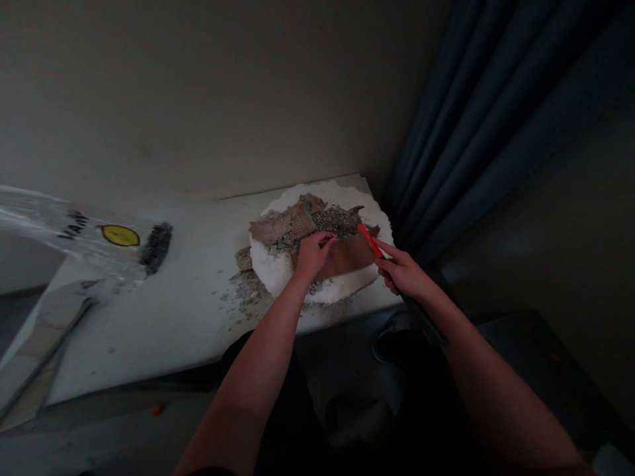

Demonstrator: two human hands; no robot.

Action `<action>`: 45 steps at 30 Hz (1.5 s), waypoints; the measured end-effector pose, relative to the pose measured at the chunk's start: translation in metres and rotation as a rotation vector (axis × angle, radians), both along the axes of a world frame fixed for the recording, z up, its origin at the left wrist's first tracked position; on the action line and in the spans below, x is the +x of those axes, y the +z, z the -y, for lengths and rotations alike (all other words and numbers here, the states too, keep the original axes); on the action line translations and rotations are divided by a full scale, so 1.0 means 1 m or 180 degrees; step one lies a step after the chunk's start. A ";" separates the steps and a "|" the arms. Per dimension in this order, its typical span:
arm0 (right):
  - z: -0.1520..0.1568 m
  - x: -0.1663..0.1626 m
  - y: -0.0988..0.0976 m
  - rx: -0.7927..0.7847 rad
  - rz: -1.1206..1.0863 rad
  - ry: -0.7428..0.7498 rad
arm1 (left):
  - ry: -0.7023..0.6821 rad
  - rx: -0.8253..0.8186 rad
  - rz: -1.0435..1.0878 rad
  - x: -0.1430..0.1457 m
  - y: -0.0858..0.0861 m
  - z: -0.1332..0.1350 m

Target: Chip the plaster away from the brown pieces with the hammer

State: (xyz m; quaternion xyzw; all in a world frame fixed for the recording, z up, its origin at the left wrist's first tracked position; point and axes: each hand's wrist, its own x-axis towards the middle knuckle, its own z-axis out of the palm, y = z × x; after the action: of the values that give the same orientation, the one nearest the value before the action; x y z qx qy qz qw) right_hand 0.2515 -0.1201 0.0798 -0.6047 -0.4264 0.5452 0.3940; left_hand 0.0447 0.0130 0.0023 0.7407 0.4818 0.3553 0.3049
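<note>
My right hand point(403, 270) grips a hammer point(370, 239) with a red neck and a dark handle that runs back under my forearm. The dark hammer head is over the right side of a pile of grey rubble point(337, 221). My left hand point(316, 253) is closed in a pinch at the front of the rubble; what its fingers hold, if anything, is too small to make out. Just beside it lies a flat brown piece point(350, 256). A brown perforated piece point(285, 225) rests behind to the left. All this lies on a rough-edged white slab point(270, 268).
The slab stands at the right end of a white table point(193, 291), with loose grey crumbs point(245, 293) on its left. Clear plastic wrap with a yellow label point(120, 235) is farther left. A dark curtain point(461, 125) hangs at the right, and a wall point(213, 99) rises behind.
</note>
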 end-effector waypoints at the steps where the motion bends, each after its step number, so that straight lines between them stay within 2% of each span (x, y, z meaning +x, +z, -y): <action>1: 0.000 0.000 0.000 -0.0005 -0.0010 -0.0001 | 0.0002 0.0001 0.0000 0.000 0.000 0.000; 13: -0.001 0.000 -0.001 0.0001 0.0045 -0.0006 | 0.0003 0.0142 -0.0110 0.000 0.002 0.002; 18: 0.005 -0.004 0.016 0.0121 0.0068 0.0042 | 0.0044 0.0186 -0.0095 0.001 0.002 0.004; 22: 0.017 -0.010 0.031 0.0407 -0.0304 0.0195 | 0.0245 0.0076 0.0020 0.001 0.001 0.004; 24: 0.021 -0.014 0.034 0.0393 -0.0401 0.0325 | 0.0277 0.0049 0.0042 0.001 0.001 0.004; 28: 0.023 -0.023 0.035 0.0242 -0.0377 0.0429 | 0.0253 0.0097 0.0001 0.001 0.000 0.004; 32: 0.023 -0.026 0.035 0.0369 -0.0405 0.0303 | 0.0247 0.0066 0.0009 0.002 -0.002 0.002; 37: 0.023 -0.027 0.035 0.0233 -0.0377 0.0441 | 0.0265 0.0101 -0.0007 0.001 0.000 0.004; 40: 0.023 -0.029 0.035 0.0347 -0.0393 0.0417 | 0.0179 0.0088 0.0011 0.001 0.001 0.005; 45: 0.021 -0.032 0.032 0.0243 -0.0376 0.0399 | 0.0237 0.0168 -0.0021 0.001 -0.001 0.004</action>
State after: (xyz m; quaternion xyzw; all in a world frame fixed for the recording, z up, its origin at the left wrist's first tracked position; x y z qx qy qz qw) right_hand 0.2194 -0.1416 0.1122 -0.5282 -0.4599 0.5868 0.4063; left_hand 0.0460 0.0093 0.0010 0.7312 0.5005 0.3765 0.2702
